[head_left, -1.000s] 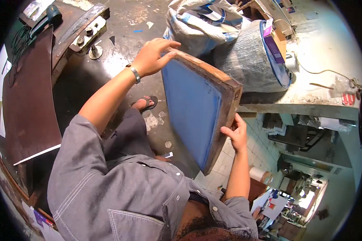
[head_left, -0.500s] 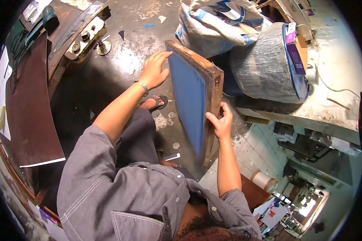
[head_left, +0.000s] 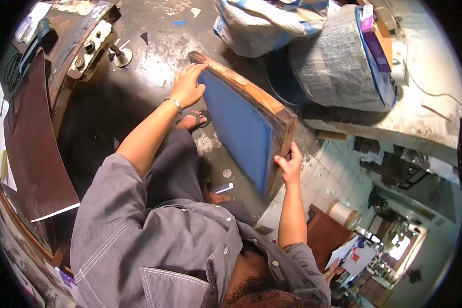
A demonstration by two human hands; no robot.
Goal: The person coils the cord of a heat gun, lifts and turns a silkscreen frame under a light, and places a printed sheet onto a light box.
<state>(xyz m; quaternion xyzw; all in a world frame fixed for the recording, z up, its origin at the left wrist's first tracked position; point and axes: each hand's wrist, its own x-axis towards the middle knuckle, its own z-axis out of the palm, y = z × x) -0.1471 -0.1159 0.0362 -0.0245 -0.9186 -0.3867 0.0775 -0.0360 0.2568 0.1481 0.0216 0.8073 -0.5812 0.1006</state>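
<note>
A wooden-framed screen (head_left: 238, 126) with blue mesh, like a silk-screen printing frame, stands tilted in front of me above the floor. My left hand (head_left: 189, 86) grips its far upper corner, fingers over the wooden edge. Lower on the near right side, my right hand (head_left: 290, 165) holds the wood, thumb on the front face and fingers around the outer side. The back of the screen is hidden.
A plastic-wrapped blue drum (head_left: 333, 64) and a white woven sack (head_left: 251, 31) stand beyond the screen. To the left is a worktable with metal fittings (head_left: 90, 49) and a brown sheet (head_left: 38, 143). Papers (head_left: 357, 259) lie at lower right.
The screen has turned, showing more of its blue face. Its left-hand corner has shifted left in view and its right-hand corner right and down, both hands moving with it.
</note>
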